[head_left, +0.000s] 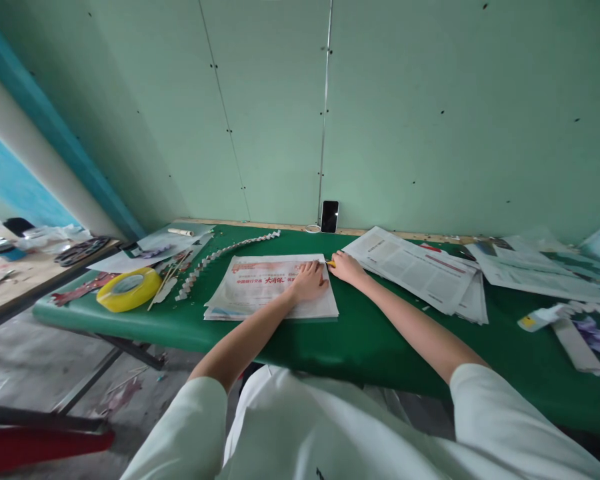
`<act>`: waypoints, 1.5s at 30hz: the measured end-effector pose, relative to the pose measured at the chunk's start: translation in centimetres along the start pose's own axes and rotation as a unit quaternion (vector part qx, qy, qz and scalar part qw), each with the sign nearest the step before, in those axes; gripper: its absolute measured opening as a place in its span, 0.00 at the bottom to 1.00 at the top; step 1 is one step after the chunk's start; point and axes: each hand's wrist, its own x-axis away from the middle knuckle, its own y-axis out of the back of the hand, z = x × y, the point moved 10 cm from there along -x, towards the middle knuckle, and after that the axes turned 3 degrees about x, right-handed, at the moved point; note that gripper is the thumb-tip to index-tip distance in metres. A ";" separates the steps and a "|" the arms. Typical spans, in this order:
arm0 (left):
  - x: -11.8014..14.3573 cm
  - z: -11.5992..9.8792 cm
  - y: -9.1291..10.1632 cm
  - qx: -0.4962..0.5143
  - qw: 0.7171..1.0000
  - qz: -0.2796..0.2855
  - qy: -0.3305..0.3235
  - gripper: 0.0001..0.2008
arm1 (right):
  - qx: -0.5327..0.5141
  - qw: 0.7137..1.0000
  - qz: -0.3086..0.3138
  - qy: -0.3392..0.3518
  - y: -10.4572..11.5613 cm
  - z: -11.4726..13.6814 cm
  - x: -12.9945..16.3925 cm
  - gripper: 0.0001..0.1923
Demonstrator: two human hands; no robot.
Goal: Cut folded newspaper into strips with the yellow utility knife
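Observation:
A folded stack of newspapers (253,293) with red print lies on the green-covered table in front of me. My left hand (309,281) rests flat on its right part, fingers stretched out and pressing the paper. Just beyond the stack's upper right corner, my right hand (347,268) is closed around a small yellow tool (331,264). The tool's end touches or lies over the paper's right edge; its kind is mostly hidden by the fingers. A second pile of newspapers (413,270) lies fanned out to the right of my right hand.
A phone (330,217) leans on the green wall behind. Left on the table are a yellow tape roll (153,288), thin sticks (169,279) and a twisted paper strip (220,253). At right lie a glue bottle (543,318), a purple crumpled piece (597,337) and more newspaper sheets (540,267).

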 end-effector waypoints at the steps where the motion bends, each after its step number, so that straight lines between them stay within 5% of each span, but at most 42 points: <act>1: 0.0 0.0 0.0 0.001 1.000 0.000 0.000 0.29 | -0.001 1.000 0.000 0.000 0.0 0.0 0.0 0.12; 45: -0.1 0.2 -0.2 0.002 1.000 0.006 -0.001 0.27 | -0.007 1.000 -0.005 -0.012 -0.2 -0.6 -0.7 0.15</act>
